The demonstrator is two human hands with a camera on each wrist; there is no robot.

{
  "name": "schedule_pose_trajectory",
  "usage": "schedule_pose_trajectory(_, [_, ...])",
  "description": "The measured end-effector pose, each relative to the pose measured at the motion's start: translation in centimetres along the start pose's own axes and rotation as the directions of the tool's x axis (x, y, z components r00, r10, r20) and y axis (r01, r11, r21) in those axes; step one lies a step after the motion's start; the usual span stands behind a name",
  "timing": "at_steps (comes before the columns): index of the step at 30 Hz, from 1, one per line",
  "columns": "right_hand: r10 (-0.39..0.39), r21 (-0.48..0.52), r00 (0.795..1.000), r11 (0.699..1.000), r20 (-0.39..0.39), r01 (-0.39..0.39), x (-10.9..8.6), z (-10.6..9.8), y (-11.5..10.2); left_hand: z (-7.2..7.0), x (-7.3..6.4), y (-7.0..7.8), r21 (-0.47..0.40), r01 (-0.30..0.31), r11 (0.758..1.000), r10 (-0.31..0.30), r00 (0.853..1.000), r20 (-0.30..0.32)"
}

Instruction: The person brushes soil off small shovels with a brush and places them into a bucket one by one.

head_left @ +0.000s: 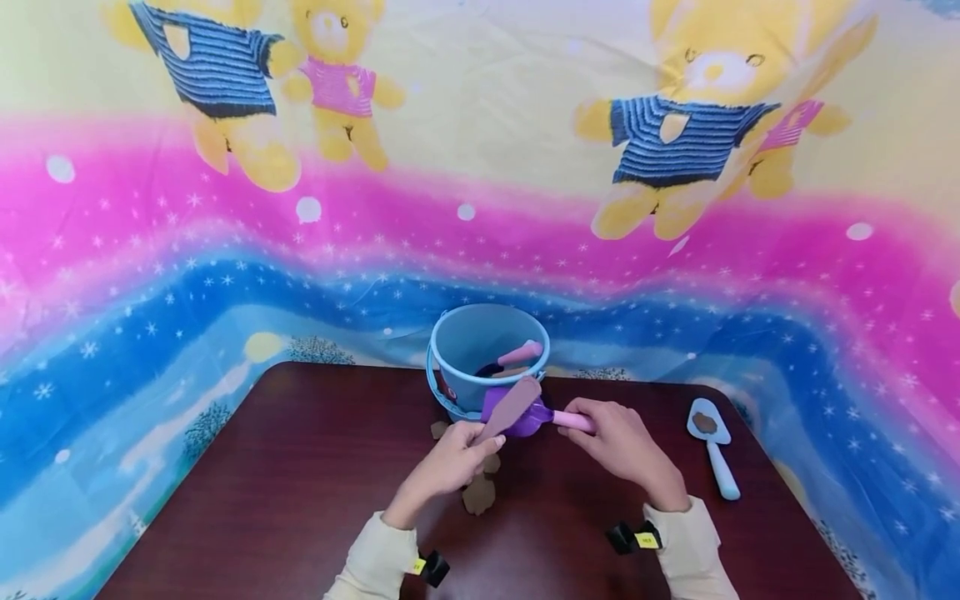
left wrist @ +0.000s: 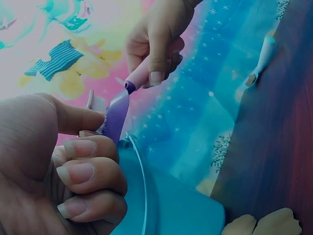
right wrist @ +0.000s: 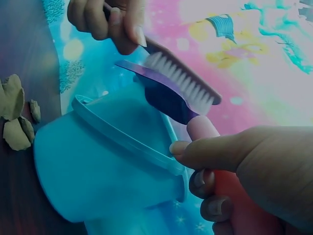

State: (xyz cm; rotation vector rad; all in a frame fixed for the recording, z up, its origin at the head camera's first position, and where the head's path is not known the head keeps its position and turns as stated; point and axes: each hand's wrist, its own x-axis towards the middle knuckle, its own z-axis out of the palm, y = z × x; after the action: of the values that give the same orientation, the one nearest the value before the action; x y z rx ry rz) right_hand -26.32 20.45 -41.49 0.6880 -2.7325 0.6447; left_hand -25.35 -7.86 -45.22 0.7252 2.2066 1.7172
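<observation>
My left hand [head_left: 448, 458] pinches a mauve brush [head_left: 514, 405] by its handle. White bristles [right wrist: 183, 85] on the brush face down into the blade of a purple toy shovel [right wrist: 166, 100], overlapping it in the right wrist view. The shovel's pink handle [head_left: 573, 420] is gripped by my right hand [head_left: 621, 440]. Both tools are held over the near rim of a light blue bucket [right wrist: 93, 166]. Inside the bucket, a pink-handled tool [head_left: 519, 354] leans toward the right rim.
Several flat brown clods [head_left: 478, 493] lie on the dark table [head_left: 322, 475] in front of the bucket. At the right edge rests a light blue trowel [head_left: 722, 471] with a brown piece [head_left: 704, 422] on its blade. A bear-printed cloth [head_left: 465, 242] hangs behind and around the table.
</observation>
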Motion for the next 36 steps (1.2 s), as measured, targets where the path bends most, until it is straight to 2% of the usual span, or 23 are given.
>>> schedule_pose_trajectory(8, [0.026,0.002,1.0,1.0,0.008,-0.026,-0.2,-0.7,0.1,-0.9,0.2,-0.3,-0.075,0.021,0.997,-0.019,1.0,0.022])
schedule_pose_trajectory(12, [0.034,-0.008,0.999,0.999,0.0,-0.034,-0.4,-1.0,0.4,-1.2,0.3,-0.5,-0.056,0.032,0.998,-0.031,0.999,0.023])
schedule_pose_trajectory(18, [0.051,-0.015,0.998,0.999,-0.036,-0.052,-0.9,-1.7,0.9,-2.0,0.3,-0.8,0.024,0.021,0.999,-0.02,0.999,-0.036])
schedule_pose_trajectory(24, [0.097,0.02,0.995,0.995,-0.013,-0.096,-1.2,-2.4,1.2,-2.9,0.3,-1.5,-0.013,0.017,1.0,-0.018,1.0,-0.02])
schedule_pose_trajectory(29, [0.112,0.125,0.99,0.987,-0.081,-0.102,-1.3,-3.2,1.6,-4.3,-0.2,-1.6,-0.037,0.002,0.999,-0.003,0.999,-0.033])
schedule_pose_trajectory(33, [0.113,0.209,0.981,0.975,-0.155,-0.079,-1.2,-3.4,1.9,-5.1,-0.6,-1.8,-0.041,0.02,0.999,-0.021,0.999,-0.024])
schedule_pose_trajectory(36, [0.101,0.211,0.975,0.976,-0.199,-0.058,-0.2,-3.5,2.1,-5.3,-0.6,-1.8,-0.04,0.026,0.999,-0.025,1.0,0.004])
